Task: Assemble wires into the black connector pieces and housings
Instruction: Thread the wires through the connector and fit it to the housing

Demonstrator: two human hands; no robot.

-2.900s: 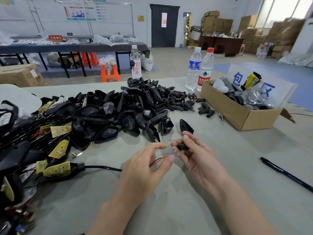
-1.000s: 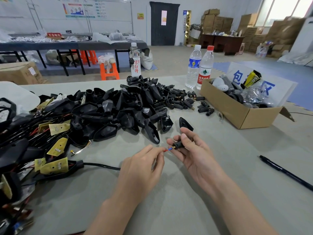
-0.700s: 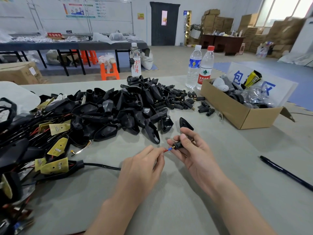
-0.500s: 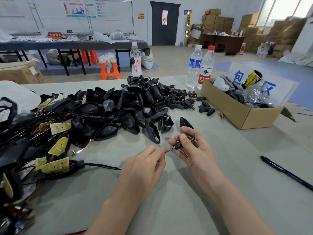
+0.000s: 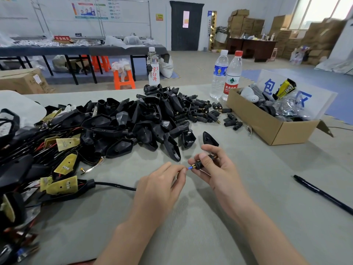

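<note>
My right hand (image 5: pixel 215 169) grips a small black connector piece (image 5: pixel 199 165) with a brass threaded end, thumb on top. My left hand (image 5: pixel 162 186) pinches the thin red and blue wires (image 5: pixel 188 168) right at the connector's mouth; only a short blue tip shows between the fingers and the connector. The wires belong to a black cable (image 5: pixel 114 185) that runs left to a housing with a yellow circuit board (image 5: pixel 63 187). A large pile of black housings (image 5: pixel 133 121) lies beyond my hands, with small black connector pieces (image 5: pixel 202 111) at its right side.
A cardboard box (image 5: pixel 267 127) of parts stands at the right, two water bottles (image 5: pixel 225 75) behind it. A black pen (image 5: pixel 322 194) lies at the right. Wired housings with yellow boards are heaped at the left (image 5: pixel 28 159). A single black housing (image 5: pixel 210 138) lies just beyond my right hand.
My left hand has fed the wires further into the connector: the long red and blue stretch seen earlier is now only a short blue tip. Both hands have moved closer together.
</note>
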